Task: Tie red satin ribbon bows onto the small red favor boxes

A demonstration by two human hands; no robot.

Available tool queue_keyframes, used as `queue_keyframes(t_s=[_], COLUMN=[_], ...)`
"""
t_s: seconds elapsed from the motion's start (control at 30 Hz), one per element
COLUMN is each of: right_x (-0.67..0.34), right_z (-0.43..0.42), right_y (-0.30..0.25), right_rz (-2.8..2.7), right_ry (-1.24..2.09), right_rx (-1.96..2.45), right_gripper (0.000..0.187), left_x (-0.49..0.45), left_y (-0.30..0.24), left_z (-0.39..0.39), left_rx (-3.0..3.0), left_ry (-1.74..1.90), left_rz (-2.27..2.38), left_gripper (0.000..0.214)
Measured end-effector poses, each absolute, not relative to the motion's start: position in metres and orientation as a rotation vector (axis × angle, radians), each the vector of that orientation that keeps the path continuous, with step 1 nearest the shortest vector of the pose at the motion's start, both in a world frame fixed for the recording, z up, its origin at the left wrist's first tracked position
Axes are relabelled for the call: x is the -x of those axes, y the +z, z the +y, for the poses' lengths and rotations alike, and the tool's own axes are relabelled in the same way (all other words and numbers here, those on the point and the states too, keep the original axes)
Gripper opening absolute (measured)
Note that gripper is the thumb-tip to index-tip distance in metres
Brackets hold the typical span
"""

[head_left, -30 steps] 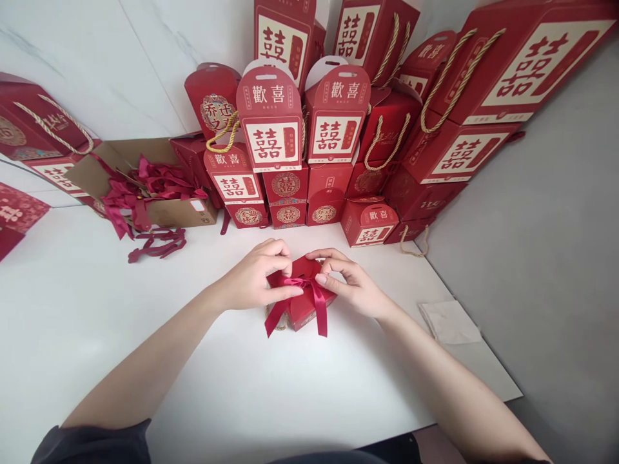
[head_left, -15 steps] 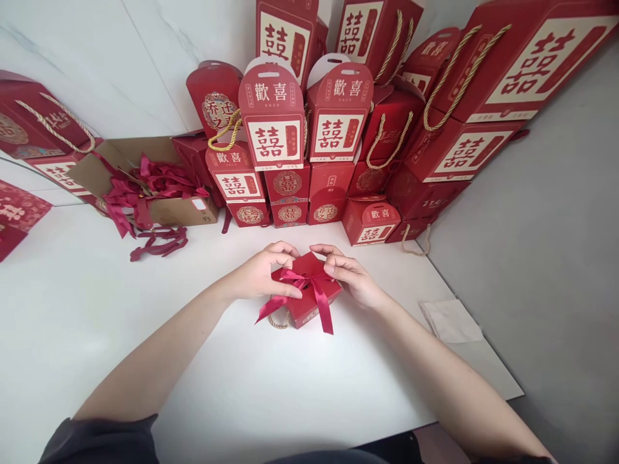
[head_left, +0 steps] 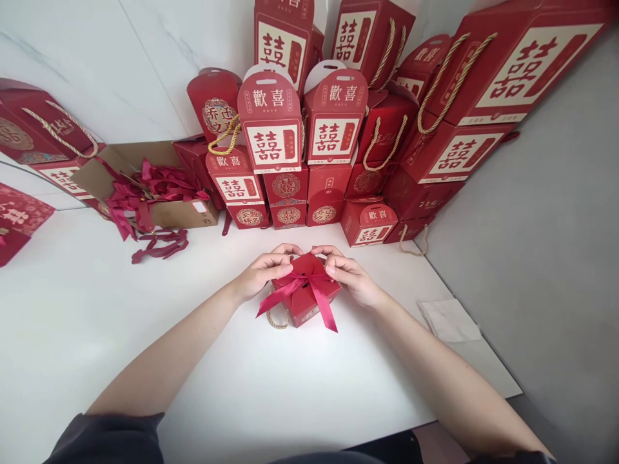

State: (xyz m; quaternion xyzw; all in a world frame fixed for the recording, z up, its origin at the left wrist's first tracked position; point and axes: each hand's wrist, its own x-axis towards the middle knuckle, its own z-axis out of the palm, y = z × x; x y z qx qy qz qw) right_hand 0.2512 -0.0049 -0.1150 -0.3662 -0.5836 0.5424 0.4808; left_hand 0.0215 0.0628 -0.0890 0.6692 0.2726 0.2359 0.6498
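A small red gift box sits on the white table in front of me, with a dark red satin ribbon tied over its top and two tails hanging down its front. A gold cord handle pokes out at its lower left. My left hand pinches the left side of the ribbon bow, fingers closed. My right hand pinches the right side of the bow, fingers closed.
Stacks of red gift boxes and bags with gold rope handles line the wall behind. A cardboard box full of dark red ribbons stands at the back left, with loose ribbons beside it. A white folded paper lies at the right.
Both hands have drawn slightly apart on the bow. The ribbon tails have shifted and the box has turned a little.
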Motion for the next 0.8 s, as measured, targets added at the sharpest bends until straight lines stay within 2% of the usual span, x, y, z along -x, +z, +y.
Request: queue_keyframes(t_s=[0.07,0.17,0.37,0.47,0.63,0.8], right_x=[-0.252,-0.252,-0.240,-0.238,-0.249,-0.256], right_z=[-0.007,-0.015,-0.037,-0.040,-0.044,-0.050], right_y=[-0.110,-0.093,-0.067,-0.069,-0.063,-0.051], right_rz=[-1.426,-1.455,-1.999,-2.126,-2.455,-2.506], right_ry=[1.245,0.909,0.326,0.106,-0.206,-0.188], right_rx=[0.965,1.111,1.192,1.199,1.119,1.154], right_gripper=[0.033,0.022,0.021,0.005,0.024,0.031], left_x=[-0.023,-0.027,-0.033,-0.035,-0.037,-0.037], left_y=[-0.092,-0.097,-0.100,-0.100,-0.099,-0.100], left_z=[0.061,0.054,0.041,0.039,0.039,0.043], left_rx=[-1.520,-1.521,-1.579,-1.586,-1.533,-1.581], left_ry=[0.613,0.752,0.901,0.934,0.917,0.897], left_rz=[0.632,0.676,0.697,0.754,0.796,0.835], left_gripper=[0.037,0.040,0.036,0.036,0.040,0.042])
